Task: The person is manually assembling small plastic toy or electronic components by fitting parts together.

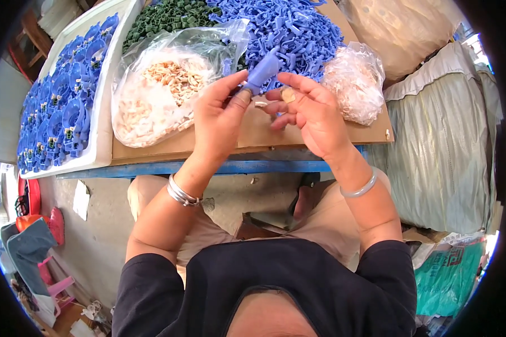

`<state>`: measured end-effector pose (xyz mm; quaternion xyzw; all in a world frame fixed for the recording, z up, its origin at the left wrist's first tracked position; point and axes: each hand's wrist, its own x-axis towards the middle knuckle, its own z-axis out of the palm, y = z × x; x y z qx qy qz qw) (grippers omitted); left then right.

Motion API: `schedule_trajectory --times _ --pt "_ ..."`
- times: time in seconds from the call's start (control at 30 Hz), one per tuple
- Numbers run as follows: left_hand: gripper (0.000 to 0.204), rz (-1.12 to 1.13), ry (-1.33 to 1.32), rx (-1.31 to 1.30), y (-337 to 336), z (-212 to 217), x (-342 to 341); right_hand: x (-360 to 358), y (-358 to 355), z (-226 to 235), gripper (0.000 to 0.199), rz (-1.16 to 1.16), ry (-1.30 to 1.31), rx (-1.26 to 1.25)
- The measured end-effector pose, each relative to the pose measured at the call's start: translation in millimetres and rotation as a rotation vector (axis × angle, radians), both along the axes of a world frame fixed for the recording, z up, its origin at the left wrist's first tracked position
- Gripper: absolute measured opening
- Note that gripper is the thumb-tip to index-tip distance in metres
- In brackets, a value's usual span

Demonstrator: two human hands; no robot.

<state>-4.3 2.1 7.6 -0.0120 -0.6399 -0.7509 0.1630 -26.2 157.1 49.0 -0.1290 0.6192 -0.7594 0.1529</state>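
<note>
My left hand (219, 112) pinches a blue plastic part (263, 70) between thumb and fingers, holding it tilted above the table's near edge. Just right of it is my right hand (309, 109), its fingers apart and partly bent, the index fingertip close to the blue part; whether they touch I cannot tell. A small white piece (260, 104) shows by the right fingertips, and I cannot make out whether it is touched or lies on the cardboard. Behind my hands spreads a large heap of blue plastic parts (298, 33). A clear bag of small cream-coloured pieces (177, 84) lies beside my left hand.
Dark green parts (168, 19) are heaped behind the bag. On the left, a white foam tray (102, 135) holds rows of blue assemblies (67, 95). Another clear bag (354, 81) rests at the right on the cardboard (253, 132). Large sacks (444, 135) stand to the right.
</note>
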Motion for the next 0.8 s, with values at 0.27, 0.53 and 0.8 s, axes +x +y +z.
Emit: schedule_trajectory --times 0.27,0.53,0.8 --pt "0.034 0.264 0.686 -0.964 4 -7 0 -1 -3 -8 0.023 0.079 -0.346 -0.312" --pt "0.027 0.096 0.320 -0.342 6 -2 4 -6 -3 -9 0.017 0.048 -0.376 -0.354" --pt "0.030 -0.507 -0.301 0.818 -4 0 -5 -7 -6 -10 0.018 0.078 -0.171 -0.173"
